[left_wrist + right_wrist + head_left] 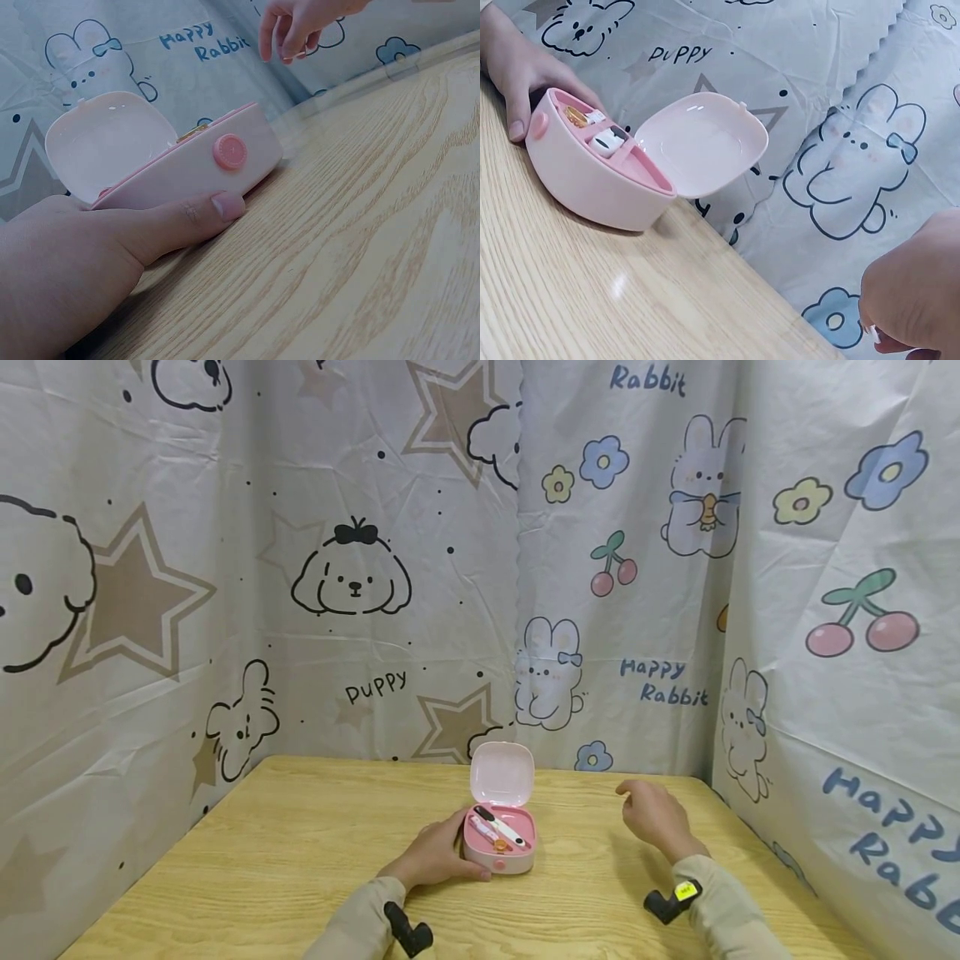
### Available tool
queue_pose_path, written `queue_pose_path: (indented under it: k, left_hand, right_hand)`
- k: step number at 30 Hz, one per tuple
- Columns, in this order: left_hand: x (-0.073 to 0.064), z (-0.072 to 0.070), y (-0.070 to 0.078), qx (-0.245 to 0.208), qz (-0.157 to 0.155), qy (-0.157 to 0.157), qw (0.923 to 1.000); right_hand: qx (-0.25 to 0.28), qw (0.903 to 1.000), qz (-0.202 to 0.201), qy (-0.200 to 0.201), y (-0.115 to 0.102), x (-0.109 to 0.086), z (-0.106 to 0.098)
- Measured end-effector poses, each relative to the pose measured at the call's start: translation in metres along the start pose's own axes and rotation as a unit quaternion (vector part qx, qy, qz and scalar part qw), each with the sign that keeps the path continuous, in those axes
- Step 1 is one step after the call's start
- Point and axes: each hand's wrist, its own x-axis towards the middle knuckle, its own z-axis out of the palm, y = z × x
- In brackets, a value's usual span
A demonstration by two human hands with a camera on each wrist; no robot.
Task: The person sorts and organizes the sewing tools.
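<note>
A small pink box [498,862] sits on the table with its hinged lid [502,774] raised. My left hand [431,857] grips its left side, thumb [187,217] along the front below the round pink button [230,152]. Inside the box lie a slim white stick with a black end [499,826] and a pale pink stick-shaped item [483,831]. Near the front of the box is a small orange piece [500,845]. Away to the right, my right hand [656,817] hovers over the table, fingers loosely bent and holding nothing.
The wooden table [322,814] reaches back to a patterned cloth [442,643] that hangs along the back and both sides. Black camera mounts sit on the left wrist [407,931] and the right wrist [670,903].
</note>
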Motion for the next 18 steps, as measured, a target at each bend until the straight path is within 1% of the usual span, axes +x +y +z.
queue_pose_path:
  k: [12,18]
  left_hand:
    - [-0.001,0.0,-0.001,-0.002,0.002,0.001,1.0]
    - [0.0,0.0,-0.001,-0.001,0.004,0.002,1.0]
  right_hand:
    - [-0.01,0.9995,-0.029,0.004,-0.023,0.003,-0.005]
    - [-0.007,0.999,-0.044,0.01,-0.033,0.008,-0.007]
